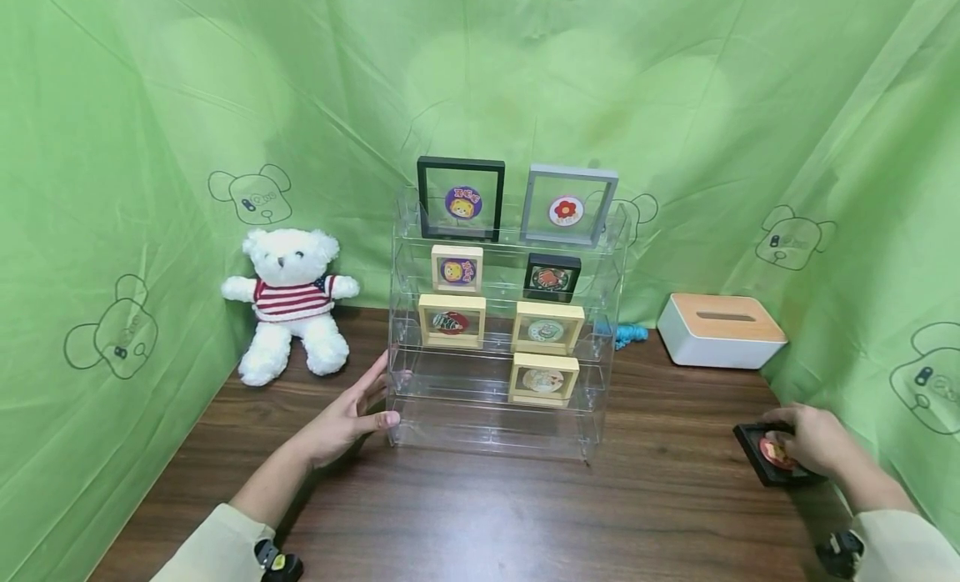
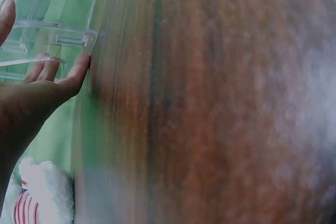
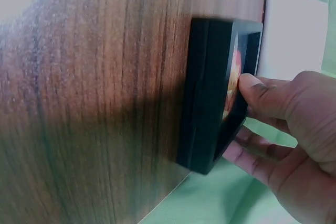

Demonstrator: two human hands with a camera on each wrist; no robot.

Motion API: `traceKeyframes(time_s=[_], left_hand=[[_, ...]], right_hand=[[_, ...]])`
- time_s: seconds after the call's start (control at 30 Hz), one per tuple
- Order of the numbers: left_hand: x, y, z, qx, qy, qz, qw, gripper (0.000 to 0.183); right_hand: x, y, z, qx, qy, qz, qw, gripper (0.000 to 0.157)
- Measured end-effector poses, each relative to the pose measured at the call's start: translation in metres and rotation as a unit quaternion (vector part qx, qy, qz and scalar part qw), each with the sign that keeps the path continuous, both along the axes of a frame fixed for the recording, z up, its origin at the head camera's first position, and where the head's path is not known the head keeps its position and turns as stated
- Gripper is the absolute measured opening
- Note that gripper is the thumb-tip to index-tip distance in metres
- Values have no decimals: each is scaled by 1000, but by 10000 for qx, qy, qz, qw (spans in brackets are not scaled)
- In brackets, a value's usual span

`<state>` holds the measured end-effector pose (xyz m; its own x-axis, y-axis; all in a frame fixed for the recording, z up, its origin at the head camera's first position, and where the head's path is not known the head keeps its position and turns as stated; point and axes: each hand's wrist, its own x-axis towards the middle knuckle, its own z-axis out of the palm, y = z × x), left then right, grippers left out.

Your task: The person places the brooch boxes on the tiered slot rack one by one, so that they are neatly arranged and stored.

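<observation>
A clear acrylic tiered display stand [image 1: 487, 439] stands on the wooden table. My left hand [image 1: 341, 419] rests its fairly straight fingers and thumb against the stand's left side; in the left wrist view the fingertips [image 2: 80, 69] are right at its clear edge. At the far right, my right hand [image 1: 817, 440] pinches a square black display frame [image 3: 210, 98] with a round red badge [image 1: 777, 454] inside. In the right wrist view the thumb lies on the frame's face and the other fingers are at its far edge, partly hidden.
Several small frames with round badges stand on the tiers, such as a large black one [image 1: 463, 203] and a grey one [image 1: 566, 211] on top. A white teddy bear [image 1: 292, 303] sits left; a tissue box [image 1: 720, 332] and a blue bundle [image 1: 630, 335] are right. Green cloth [image 1: 525, 82] surrounds the table.
</observation>
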<state>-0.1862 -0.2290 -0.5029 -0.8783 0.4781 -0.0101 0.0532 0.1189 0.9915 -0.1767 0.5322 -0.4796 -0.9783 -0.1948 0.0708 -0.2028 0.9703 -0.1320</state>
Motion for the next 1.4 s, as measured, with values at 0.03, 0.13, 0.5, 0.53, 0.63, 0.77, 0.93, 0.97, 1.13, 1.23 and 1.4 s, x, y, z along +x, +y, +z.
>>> traceKeyframes(time_s=[0.03, 0.13, 0.5, 0.53, 0.63, 0.77, 0.93, 0.97, 1.13, 1.23, 1.4], left_hand=[[0, 0, 0, 13, -8, 3, 10000, 108], [0, 1, 0, 52, 13, -16, 10000, 107], [0, 1, 2, 120, -1, -43, 9999, 107], [0, 1, 2, 84, 26, -47, 10000, 106], [0, 1, 2, 43, 39, -38, 10000, 106], [0, 0, 1, 68, 15, -28, 10000, 106], [0, 1, 1, 84, 35, -44, 9999, 107], [0, 1, 1, 89, 27, -49, 9999, 107], [0, 1, 1, -6, 19, -38, 10000, 107], [1, 1, 2, -34, -3, -7, 10000, 107], [1, 0, 3, -110, 15, 13, 9999, 107]], right_hand=[[0, 0, -1, -14, 13, -3, 10000, 17], [2, 0, -2, -81, -22, -38, 10000, 14], [5, 1, -10, -374, -43, -451, 9983, 8], [5, 1, -10, -399, -77, -470, 9981, 8], [5, 1, -9, -485, -194, -550, 9971, 6], [8, -1, -5, -688, -275, -622, 9953, 6], [11, -7, 3, -1032, -370, -702, 9915, 11], [11, -9, 4, -1096, -371, -719, 9907, 13], [14, -23, 11, -1461, 107, -707, 9867, 14], [14, -35, 20, -1617, 497, -655, 9834, 15], [11, -55, 40, -1828, 1452, -212, 9721, 22]])
